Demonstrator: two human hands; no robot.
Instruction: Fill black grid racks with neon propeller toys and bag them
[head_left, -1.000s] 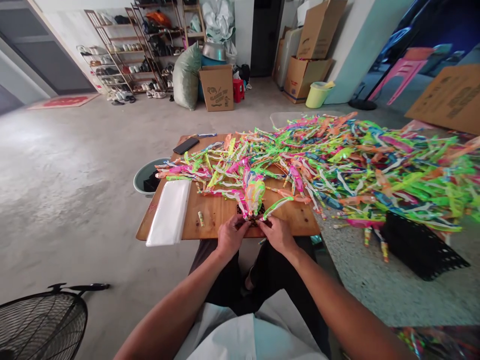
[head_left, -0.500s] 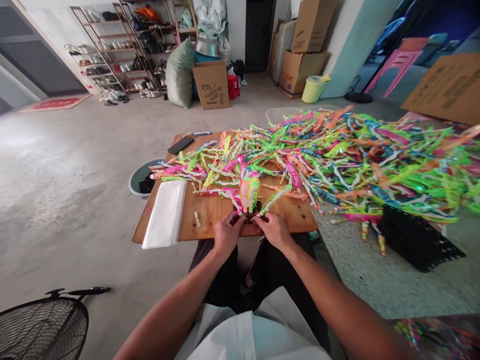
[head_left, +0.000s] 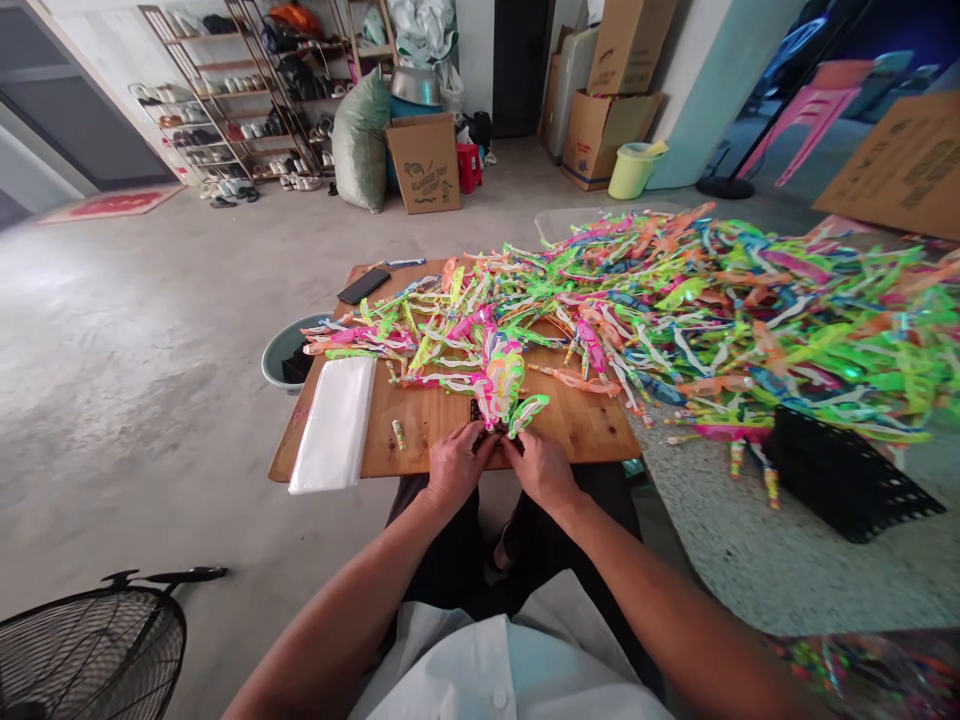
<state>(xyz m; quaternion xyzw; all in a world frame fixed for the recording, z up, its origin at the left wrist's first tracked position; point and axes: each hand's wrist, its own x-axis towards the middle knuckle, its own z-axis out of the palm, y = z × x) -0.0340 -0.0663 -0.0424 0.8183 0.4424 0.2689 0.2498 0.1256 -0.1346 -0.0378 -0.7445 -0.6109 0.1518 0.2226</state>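
Note:
At the table's near edge, my left hand (head_left: 455,463) is closed with its fingertips pinched at a black perforated holder (head_left: 475,409), mostly hidden behind fingers and toys. Several neon plastic toys with white strips (head_left: 501,375) stand bunched in the holder, pink on the left and yellow-green on the right. My right hand (head_left: 546,468) pinches the lower end of a green plastic toy (head_left: 529,411), just right of the bunch. Both sets of fingertips nearly meet; the exact grip points are hidden.
A large heap of similar toys (head_left: 675,300) spreads across the back and right. White plastic bags (head_left: 334,425), a small candy tube (head_left: 399,434) and a phone (head_left: 364,285) lie on the wooden board (head_left: 435,440). Black perforated sheets (head_left: 840,480) rest at right; a basin (head_left: 281,350) stands left.
The green toy in my right hand has swung from leaning far right to more upright beside the bunch. Both hands have drawn closer together at the holder.

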